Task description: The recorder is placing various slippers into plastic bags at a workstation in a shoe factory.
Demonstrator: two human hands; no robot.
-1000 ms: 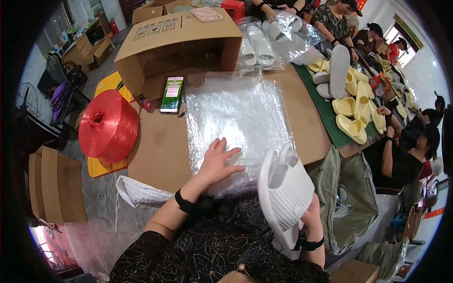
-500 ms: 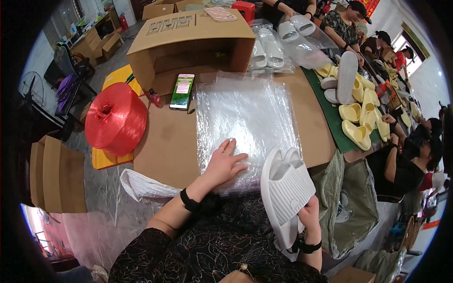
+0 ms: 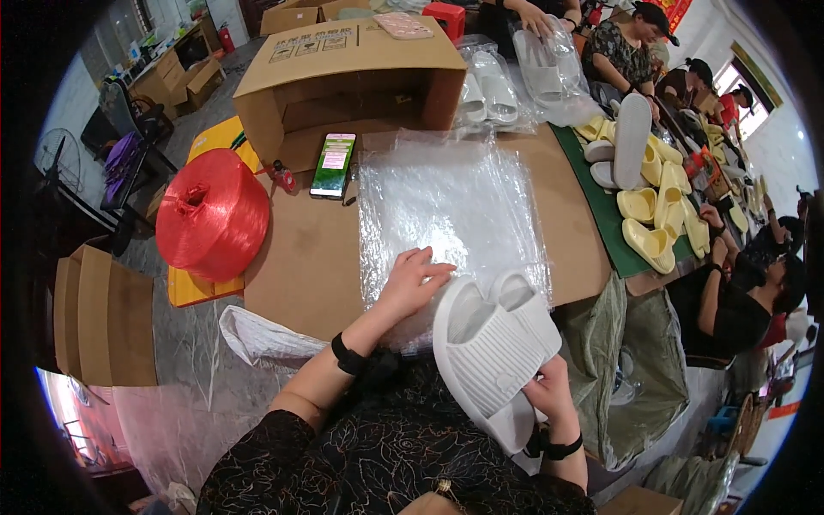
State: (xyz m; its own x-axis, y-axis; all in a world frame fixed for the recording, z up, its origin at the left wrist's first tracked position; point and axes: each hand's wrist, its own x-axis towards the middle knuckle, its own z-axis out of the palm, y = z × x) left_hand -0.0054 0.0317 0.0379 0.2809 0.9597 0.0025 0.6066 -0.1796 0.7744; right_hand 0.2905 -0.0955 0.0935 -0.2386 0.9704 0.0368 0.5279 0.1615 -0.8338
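A pair of white slippers (image 3: 502, 348) with ribbed straps is gripped in my right hand (image 3: 551, 390), tilted over the near edge of the table. Its fingers close around the side of the pair and are partly hidden behind it. My left hand (image 3: 414, 281) rests on a stack of clear plastic bags (image 3: 451, 197), fingers stretched out and holding nothing. The slippers' toe end is right beside the left fingertips and overlaps the near right part of the bags.
A big red twine roll (image 3: 212, 215), a phone (image 3: 333, 166) and a small red bottle (image 3: 283, 177) lie left. Behind stands an open cardboard box (image 3: 348, 73). Bagged white slippers (image 3: 493, 90) and yellow slippers (image 3: 657, 202) are right; several co-workers sit beyond. A green sack (image 3: 601, 343) hangs near right.
My right hand has swung the slippers leftward and turned their tops more into view. My left fingers have drawn closer together. At the far side, a co-worker's bagged slippers have shifted.
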